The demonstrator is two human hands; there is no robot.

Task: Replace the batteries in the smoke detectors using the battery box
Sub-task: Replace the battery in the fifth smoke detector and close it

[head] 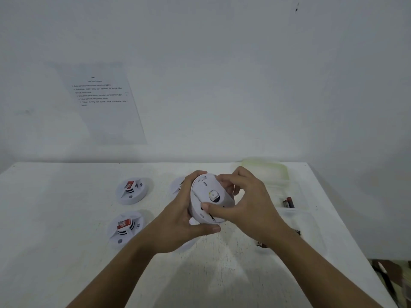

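We hold a white smoke detector (211, 196) off the table (66, 252), tilted on edge, between both hands. Our left hand (184, 221) cups it from the left, with the fingers (196, 175) curled over its top rim and the thumb beneath. Our right hand (251, 205) grips the right side, its thumb pressed on the flat face below a small round label (214, 195).

On the table to the left lie two more detectors, a far one (133, 191) and a near one (125, 228), each carrying a red-and-white battery (129, 185). Another detector (176, 185) peeks out from behind the left hand.

To the right stands the clear battery box (295, 190) with dark batteries (288, 202) inside. Its pale lid (264, 168) appears to lie just behind it. A printed sheet (102, 101) hangs on the wall (222, 85).
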